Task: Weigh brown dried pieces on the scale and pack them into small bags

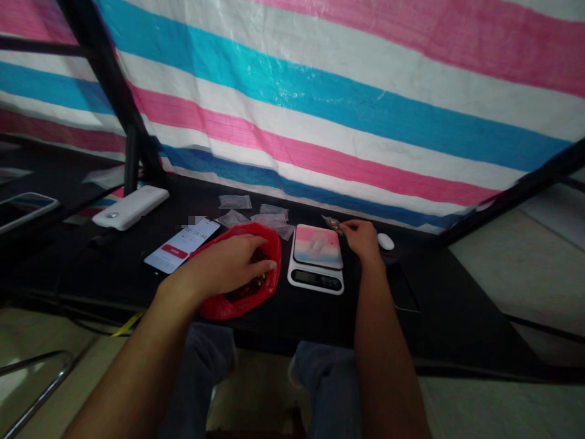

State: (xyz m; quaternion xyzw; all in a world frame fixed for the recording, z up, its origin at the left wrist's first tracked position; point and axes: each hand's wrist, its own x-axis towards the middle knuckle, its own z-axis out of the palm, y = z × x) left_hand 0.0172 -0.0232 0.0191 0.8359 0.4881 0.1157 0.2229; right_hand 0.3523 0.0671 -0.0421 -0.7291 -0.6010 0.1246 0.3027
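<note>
A red plastic bag [237, 307] lies open on the black table, with small dark brown pieces inside. My left hand [240, 259] reaches into its mouth; thumb and fingers are apart over the pieces, and the fingertips are partly hidden. To the right stands a white digital scale [315, 277] with a pink and blue top plate that bears a pale reflection or clear object. Beyond the scale's right side, my right hand [359, 235] pinches a small clear bag [333, 224] that has something dark in it. Several flat clear packets [235, 202] lie behind the red bag.
A lit phone [183, 247] and a white power bank [131, 207] are at the left, with another phone [25, 210] at the far left. A white oval object [386, 241] and a dark flat object [402, 286] lie right. Striped sheeting [320, 110] hangs behind.
</note>
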